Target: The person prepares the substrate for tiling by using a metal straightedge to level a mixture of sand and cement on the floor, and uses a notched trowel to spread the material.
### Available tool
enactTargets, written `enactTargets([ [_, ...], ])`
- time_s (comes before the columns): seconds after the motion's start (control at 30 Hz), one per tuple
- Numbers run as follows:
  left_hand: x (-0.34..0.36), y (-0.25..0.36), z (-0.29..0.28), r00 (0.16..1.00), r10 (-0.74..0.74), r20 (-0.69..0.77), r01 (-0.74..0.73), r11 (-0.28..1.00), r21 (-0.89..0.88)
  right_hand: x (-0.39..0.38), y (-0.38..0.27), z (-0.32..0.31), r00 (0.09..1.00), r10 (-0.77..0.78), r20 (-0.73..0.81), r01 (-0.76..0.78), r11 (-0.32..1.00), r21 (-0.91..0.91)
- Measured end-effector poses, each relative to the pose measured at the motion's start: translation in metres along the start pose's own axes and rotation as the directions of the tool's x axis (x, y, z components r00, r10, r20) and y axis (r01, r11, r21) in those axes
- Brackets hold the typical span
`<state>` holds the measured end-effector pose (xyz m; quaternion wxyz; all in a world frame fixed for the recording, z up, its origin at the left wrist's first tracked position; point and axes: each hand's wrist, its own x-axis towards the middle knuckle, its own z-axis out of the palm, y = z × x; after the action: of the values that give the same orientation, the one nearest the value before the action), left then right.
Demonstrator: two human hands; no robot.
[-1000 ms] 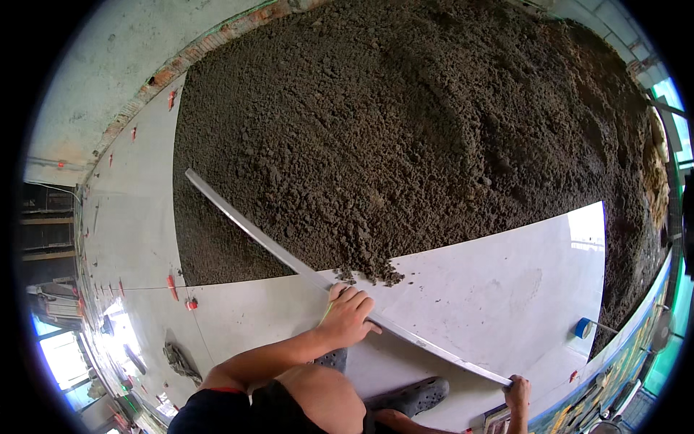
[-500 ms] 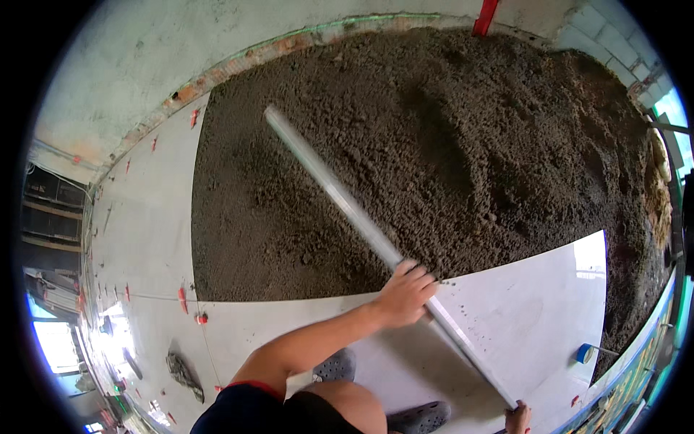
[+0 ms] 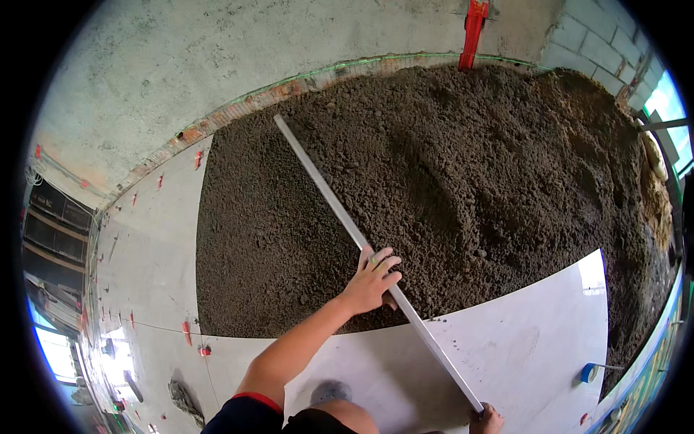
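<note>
Firstly, at the near left, a grey cloth [image 3: 186, 403] lies on the pale tiles [image 3: 148, 249], and red clips [image 3: 186, 333] stand farther behind it. Next comes the dark, crumbly mortar [image 3: 253, 239]. A long metal bar [image 3: 318, 181] runs slantwise from the far left, over this mortar, to the near right, over pale tile. The left hand [image 3: 371, 283] lays its slightly spread fingers across the bar's middle; how firmly it grips, I cannot tell. The right hand [image 3: 487, 419] is closed around the near end. At the right is a blue tape roll [image 3: 589, 373].

Two hands [image 3: 369, 288] [image 3: 489, 418], one bar [image 3: 337, 206], one sand bed [image 3: 434, 195], one rag [image 3: 186, 401], one blue roll [image 3: 588, 372], one red strip [image 3: 473, 35].
</note>
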<state>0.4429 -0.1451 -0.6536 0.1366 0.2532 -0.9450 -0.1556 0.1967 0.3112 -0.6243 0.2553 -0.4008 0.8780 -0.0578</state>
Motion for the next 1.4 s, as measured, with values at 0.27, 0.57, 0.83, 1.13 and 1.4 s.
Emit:
enactTargets([
  [0.27,0.069,-0.007,0.011,0.991,0.135,0.019,-0.130,0.978,-0.166,-0.016,-0.017,0.026,0.986,0.159,0.049,-0.155,0.986,-0.067],
  [0.57,-0.023,-0.032,-0.067,0.991,-0.042,0.129,0.032,0.996,0.080,0.015,-0.032,-0.019,0.844,-0.428,0.324,0.405,0.904,0.140],
  [0.83,-0.073,-0.111,-0.104,0.826,-0.563,0.028,0.564,0.826,-0.019,0.073,-0.136,0.020,0.820,-0.505,0.270,0.432,0.855,0.287],
  [1.13,0.003,-0.063,-0.028,0.650,-0.744,-0.155,0.484,0.563,-0.670,0.064,-0.154,0.009,0.909,-0.356,0.217,0.244,0.876,0.415],
  [1.4,0.051,-0.036,0.016,0.632,-0.729,-0.263,0.401,0.598,-0.694,0.053,-0.113,0.015,0.921,-0.386,0.052,0.328,0.841,0.430],
])
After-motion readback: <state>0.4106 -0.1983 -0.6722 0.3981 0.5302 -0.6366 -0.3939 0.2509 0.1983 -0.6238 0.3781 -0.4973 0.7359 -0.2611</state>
